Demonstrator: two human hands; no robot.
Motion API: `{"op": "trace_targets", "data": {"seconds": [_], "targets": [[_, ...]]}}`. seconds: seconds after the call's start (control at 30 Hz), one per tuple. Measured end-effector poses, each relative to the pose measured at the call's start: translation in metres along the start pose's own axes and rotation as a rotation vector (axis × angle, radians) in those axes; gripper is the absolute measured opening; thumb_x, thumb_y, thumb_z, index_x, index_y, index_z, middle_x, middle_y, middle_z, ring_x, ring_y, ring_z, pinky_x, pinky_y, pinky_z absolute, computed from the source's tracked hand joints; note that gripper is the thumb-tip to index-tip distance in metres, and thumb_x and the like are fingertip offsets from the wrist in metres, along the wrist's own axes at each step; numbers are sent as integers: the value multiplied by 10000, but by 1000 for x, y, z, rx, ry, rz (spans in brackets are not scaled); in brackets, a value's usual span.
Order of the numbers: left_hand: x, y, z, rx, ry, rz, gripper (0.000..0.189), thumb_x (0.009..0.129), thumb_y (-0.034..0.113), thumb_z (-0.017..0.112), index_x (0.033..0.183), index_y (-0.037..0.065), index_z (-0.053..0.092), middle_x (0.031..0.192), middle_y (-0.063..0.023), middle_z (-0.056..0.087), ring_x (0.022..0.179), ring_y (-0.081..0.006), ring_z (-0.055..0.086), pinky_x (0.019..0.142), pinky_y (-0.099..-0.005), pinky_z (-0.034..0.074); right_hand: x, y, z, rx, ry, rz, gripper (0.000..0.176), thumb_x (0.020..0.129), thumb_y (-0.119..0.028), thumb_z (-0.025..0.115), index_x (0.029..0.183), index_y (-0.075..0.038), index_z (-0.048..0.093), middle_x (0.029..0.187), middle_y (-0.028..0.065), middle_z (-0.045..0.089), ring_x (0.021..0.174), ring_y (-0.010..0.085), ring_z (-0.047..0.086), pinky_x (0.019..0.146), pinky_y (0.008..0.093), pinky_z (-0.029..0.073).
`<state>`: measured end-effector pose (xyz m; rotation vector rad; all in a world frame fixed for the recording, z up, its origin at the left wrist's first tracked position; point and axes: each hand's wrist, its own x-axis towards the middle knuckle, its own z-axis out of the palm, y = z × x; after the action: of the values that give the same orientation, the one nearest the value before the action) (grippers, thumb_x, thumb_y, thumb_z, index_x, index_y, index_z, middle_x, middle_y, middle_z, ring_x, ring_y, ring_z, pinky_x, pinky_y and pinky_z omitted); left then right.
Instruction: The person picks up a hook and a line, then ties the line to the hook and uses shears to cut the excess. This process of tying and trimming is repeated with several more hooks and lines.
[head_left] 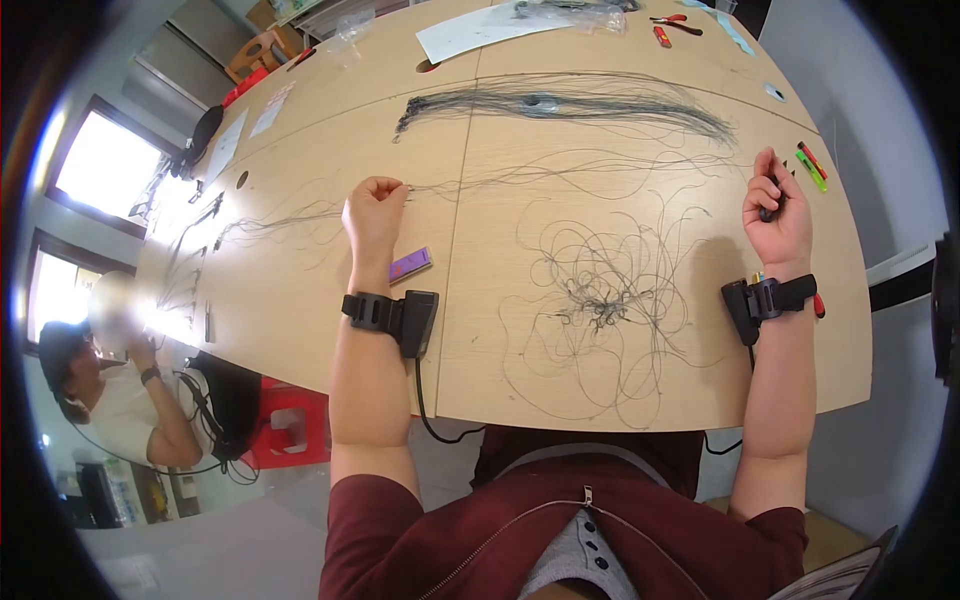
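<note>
My left hand [376, 208] is closed in a pinch at the left ends of several thin dark strands [560, 175], which run across the table toward my right hand [776, 215]. My right hand is closed around a small black tool [769, 212]; its kind is mostly hidden by the fingers. Between my forearms lies a loose, looping tangle of thin dark strands [605, 305]. Farther back, a long straight bundle of strands [600, 105] lies across the table, its left ends gathered. Beside my left wrist is a small purple box [411, 263].
Near my right hand lie a green cutter [811, 171] and a red-and-black item. Red-handled pliers [678, 24] and white paper [490, 33] sit at the back. More strands [280, 222] stretch left. Another person [125, 400] sits at the left, beside a red stool [295, 425].
</note>
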<state>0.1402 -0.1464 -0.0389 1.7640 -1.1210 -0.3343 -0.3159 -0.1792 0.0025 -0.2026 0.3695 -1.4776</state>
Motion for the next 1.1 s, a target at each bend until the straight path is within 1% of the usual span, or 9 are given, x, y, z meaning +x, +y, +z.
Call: {"op": "trace_targets", "data": {"seconds": [0.2, 0.4, 0.47, 0.57, 0.63, 0.73, 0.93, 1.03, 1.1], "targets": [[0, -3, -1, 163, 28, 20, 129, 694, 123, 671, 756, 11, 649, 644, -52, 602, 585, -126, 549, 572, -260, 453, -3, 1, 3, -45, -47, -44, 265, 901, -71, 467, 1148, 24, 485, 1212, 129, 525, 550, 62, 410, 450, 151, 355], [-5, 11, -3, 173, 52, 207, 134, 722, 105, 640, 815, 9, 638, 673, -60, 604, 616, -136, 556, 596, -255, 455, -10, 5, 14, -110, -36, -67, 280, 894, -92, 491, 1149, 25, 486, 1181, 127, 539, 550, 63, 396, 457, 159, 340], [-17, 36, -4, 67, -1, 271, 126, 742, 85, 624, 838, 5, 634, 705, -68, 608, 628, -132, 550, 606, -248, 452, -10, 5, 16, -241, -29, -182, 296, 886, -105, 509, 1153, 19, 485, 1135, 132, 555, 550, 64, 390, 457, 167, 326], [-53, 81, -6, -191, -470, 167, 99, 794, 40, 600, 879, 0, 628, 794, -13, 608, 684, -65, 520, 606, -217, 425, -19, 11, 25, -430, -36, -370, 316, 879, -128, 525, 1160, 10, 482, 1061, 137, 575, 554, 65, 386, 456, 175, 308], [-79, 93, -3, -227, -761, 279, 117, 774, 44, 611, 885, 16, 637, 754, -66, 599, 628, -124, 521, 600, -237, 435, -22, 19, 30, -542, -82, -468, 345, 884, -152, 518, 1188, 2, 463, 981, 131, 590, 548, 62, 379, 455, 178, 290], [-104, 115, -2, -59, -966, 424, 89, 769, 17, 616, 857, 11, 626, 783, -27, 592, 687, -94, 523, 601, -227, 415, -31, 32, 37, -721, -180, -451, 360, 888, -153, 509, 1207, 4, 451, 920, 108, 592, 538, 57, 369, 456, 179, 280], [-108, 109, 6, 74, -1148, 461, 100, 750, 58, 632, 841, 19, 616, 751, -60, 571, 674, -148, 535, 608, -262, 431, -47, 54, 49, -993, -295, -186, 325, 853, -168, 554, 1128, 5, 539, 775, 45, 581, 499, 18, 349, 444, 163, 256], [-111, 113, 6, 89, -1202, 442, 134, 740, 107, 603, 843, 22, 608, 770, -104, 568, 730, -242, 564, 654, -324, 452, -54, 61, 52, -1106, -362, -114, 300, 858, -156, 556, 1123, -15, 551, 750, 32, 582, 509, 8, 368, 455, 151, 279], [-114, 111, 9, 128, -1181, 496, 135, 736, 97, 628, 845, 20, 607, 766, -95, 567, 704, -213, 558, 640, -301, 450, -59, 67, 54, -1143, -388, -101, 317, 873, -149, 535, 1149, 8, 526, 746, 23, 567, 504, 1, 361, 447, 145, 258]]}}
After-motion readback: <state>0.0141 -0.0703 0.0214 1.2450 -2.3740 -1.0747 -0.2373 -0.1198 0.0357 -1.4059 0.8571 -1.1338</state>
